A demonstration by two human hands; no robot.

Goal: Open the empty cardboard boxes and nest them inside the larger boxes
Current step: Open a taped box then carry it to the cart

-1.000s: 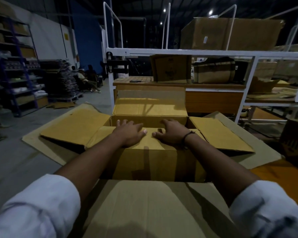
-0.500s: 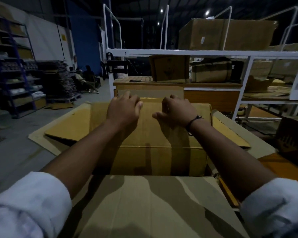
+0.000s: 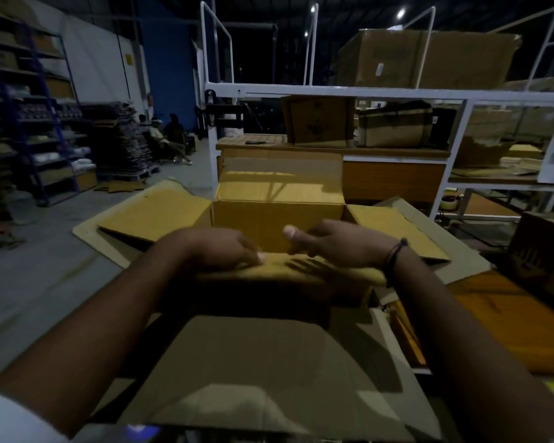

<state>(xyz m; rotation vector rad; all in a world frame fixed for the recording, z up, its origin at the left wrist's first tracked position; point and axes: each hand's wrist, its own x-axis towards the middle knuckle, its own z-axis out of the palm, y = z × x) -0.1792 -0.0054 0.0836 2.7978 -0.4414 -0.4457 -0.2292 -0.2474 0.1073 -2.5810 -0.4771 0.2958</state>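
Hands side by side: your left hand (image 3: 219,251) and right hand (image 3: 339,246) press fingers down on the near flap (image 3: 288,270) of the yellow box (image 3: 275,219). Its other 3 flaps spread open beyond your hands, and it sits inside the larger box (image 3: 269,372).

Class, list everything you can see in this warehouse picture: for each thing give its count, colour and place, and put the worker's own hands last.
inner box: one, yellow-brown, centre, flaps open, sitting inside the outer box.
outer box: one, duller brown, its flaps spread around the inner box.
white rack: one, behind the boxes, with brown cartons on its shelves.
large carton: one, brown, on top of the rack.
blue shelving: one unit, far left, stocked.
flattened cardboard stack: one, dark, left background.
seated people: at least two, far back.
left hand: on the inner box's near flap.
right hand: on the same flap, dark band at the wrist.
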